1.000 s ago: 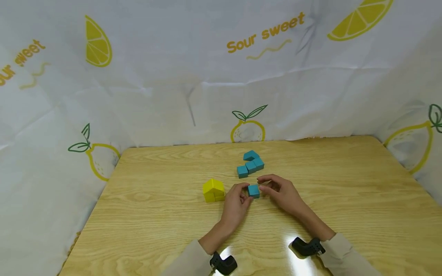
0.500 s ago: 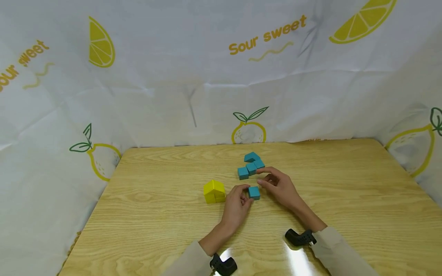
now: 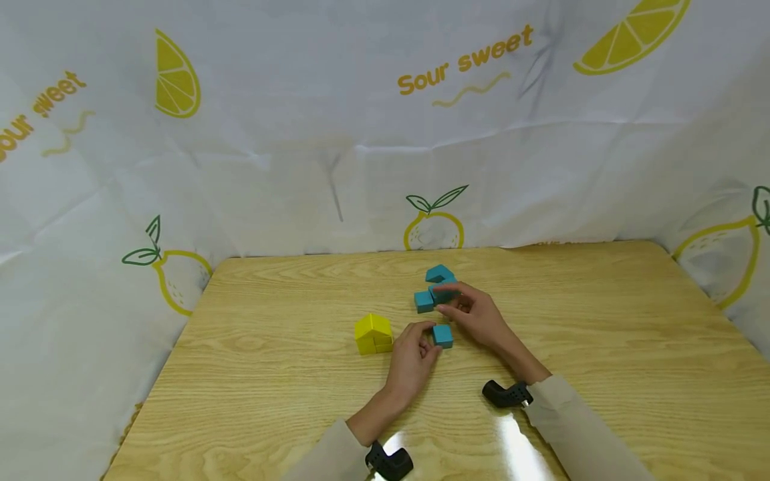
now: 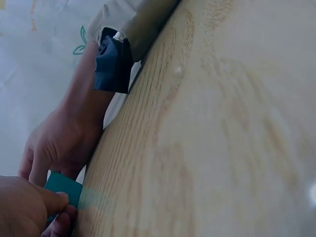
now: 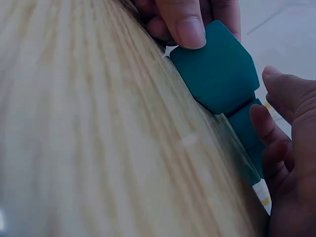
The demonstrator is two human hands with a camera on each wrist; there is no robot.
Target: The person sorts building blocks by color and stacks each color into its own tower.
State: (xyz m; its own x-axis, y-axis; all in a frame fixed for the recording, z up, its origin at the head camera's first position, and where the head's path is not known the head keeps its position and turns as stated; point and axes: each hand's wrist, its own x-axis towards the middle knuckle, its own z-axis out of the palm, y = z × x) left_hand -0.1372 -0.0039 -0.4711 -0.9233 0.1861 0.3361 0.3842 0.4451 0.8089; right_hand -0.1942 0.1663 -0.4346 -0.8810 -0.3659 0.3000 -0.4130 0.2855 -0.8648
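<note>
One blue block [image 3: 442, 336] is pinched in my left hand [image 3: 409, 364], thumb on its near side and fingertips behind, and it sits on the table [image 3: 271, 401] in front of me. My right hand [image 3: 484, 321] is at the blue group farther back, thumb and forefinger apart about one of the middle pieces [image 3: 445, 296]; whether they touch it or have hold of it yet, I cannot tell.

As for progress, the yellow blocks [image 3: 373, 334] look finished to me: they stand snug together just left of my left hand, in a peaked, house-like shape with seams showing. The blue side seems barely begun. Only the block in my left hand is set apart, with nothing on top of it and nothing joined to it. The rest lie loose behind — a cube [image 3: 424, 302] at the group's left end, the middle pieces beside it, partly hidden by my fingers, and a sloped piece [image 3: 439, 272] at the back. Judging by that, I am about halfway: yellow together, blue mostly unassembled, with every piece in the back group still to be placed.
</note>
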